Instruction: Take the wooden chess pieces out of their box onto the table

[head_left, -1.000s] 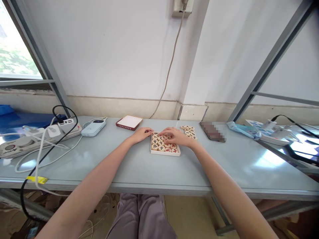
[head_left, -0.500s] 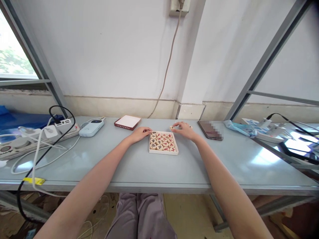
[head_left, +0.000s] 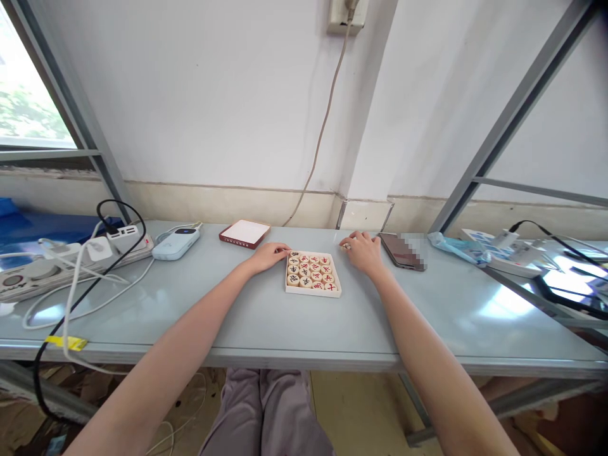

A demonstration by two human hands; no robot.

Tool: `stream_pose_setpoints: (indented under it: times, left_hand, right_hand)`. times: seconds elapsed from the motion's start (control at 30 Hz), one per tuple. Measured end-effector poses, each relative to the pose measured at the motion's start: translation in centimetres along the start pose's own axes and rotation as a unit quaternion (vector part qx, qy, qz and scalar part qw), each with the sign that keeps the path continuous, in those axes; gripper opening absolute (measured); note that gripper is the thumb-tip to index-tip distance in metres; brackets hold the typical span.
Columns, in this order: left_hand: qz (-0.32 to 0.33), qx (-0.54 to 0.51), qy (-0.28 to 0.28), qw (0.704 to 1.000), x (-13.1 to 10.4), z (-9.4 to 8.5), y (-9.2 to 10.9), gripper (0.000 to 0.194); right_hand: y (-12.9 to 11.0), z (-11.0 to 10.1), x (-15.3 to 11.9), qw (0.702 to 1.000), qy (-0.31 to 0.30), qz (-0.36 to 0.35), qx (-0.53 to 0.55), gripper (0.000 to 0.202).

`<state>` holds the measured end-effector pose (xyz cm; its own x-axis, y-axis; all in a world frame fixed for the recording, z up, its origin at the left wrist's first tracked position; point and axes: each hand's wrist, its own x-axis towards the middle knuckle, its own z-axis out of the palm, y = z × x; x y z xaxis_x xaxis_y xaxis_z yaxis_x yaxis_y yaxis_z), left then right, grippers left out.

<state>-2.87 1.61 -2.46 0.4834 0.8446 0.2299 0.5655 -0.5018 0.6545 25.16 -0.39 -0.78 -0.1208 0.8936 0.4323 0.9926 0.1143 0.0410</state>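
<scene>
The left hand [head_left: 268, 255] lay palm down on the pale grey-blue tabletop [head_left: 266, 316], its fingertips touching the far left corner of a shallow white square tray [head_left: 312, 292]; it gripped nothing. The tray sat near the middle of the table and held sixteen round, pale wooden chess discs [head_left: 311, 273] marked in red and black, packed in four rows. The right hand [head_left: 363, 250] rested just to the right of the tray's far corner, fingers curled over a few loose wooden discs [head_left: 346, 245] of the same kind; whether it clasped one could not be told. Touching or just beside that hand on its right lay a dark flat phone [head_left: 401, 251]. Beyond the left hand, farther left, lay a thin white square box with a dark red rim [head_left: 244, 233], then a light blue rounded device [head_left: 176, 243] and a white power strip with plugs and cables [head_left: 71, 263]. A beige cable [head_left: 323, 126] ran down the white wall behind.
</scene>
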Motion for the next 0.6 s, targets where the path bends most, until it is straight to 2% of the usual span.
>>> stream_pose_setpoints:
  times: [0.07, 0.13, 0.2, 0.27, 0.33, 0.4, 0.6]
  left_hand:
    - [-0.002, 0.001, 0.001, 1.0, 0.0, 0.0, -0.1, 0.037]
    - [0.0, 0.003, 0.001, 1.0, 0.1, 0.1, -0.2, 0.037]
    - [0.006, 0.004, 0.0, 1.0, 0.2, 0.1, -0.3, 0.037]
    - [0.012, 0.006, 0.001, 1.0, 0.3, 0.2, -0.4, 0.036]
    - [0.015, 0.008, 0.003, 1.0, 0.3, 0.2, -0.5, 0.036]
    - [0.014, 0.008, 0.002, 1.0, 0.3, 0.2, -0.6, 0.036]
    - [0.012, 0.0, 0.003, 1.0, 0.3, 0.2, -0.6, 0.036]
  right_hand:
    - [-0.2, -0.4, 0.2, 0.998, 0.003, 0.033, 0.057, 0.033]
    - [-0.9, -1.2, 0.3, 0.985, -0.008, 0.039, 0.168, 0.034]
    - [-2.0, -2.2, 0.3, 0.957, -0.044, -0.012, 0.287, 0.033]
    - [-3.2, -3.0, 0.1, 0.921, -0.114, -0.095, 0.36, 0.029]
    - [-4.3, -3.6, -0.3, 0.889, -0.201, -0.165, 0.376, 0.03]
    - [-5.0, -3.8, -0.6, 0.87, -0.26, -0.198, 0.369, 0.034]
    - [-6.0, -3.5, -0.9, 0.862, -0.274, -0.228, 0.36, 0.035]
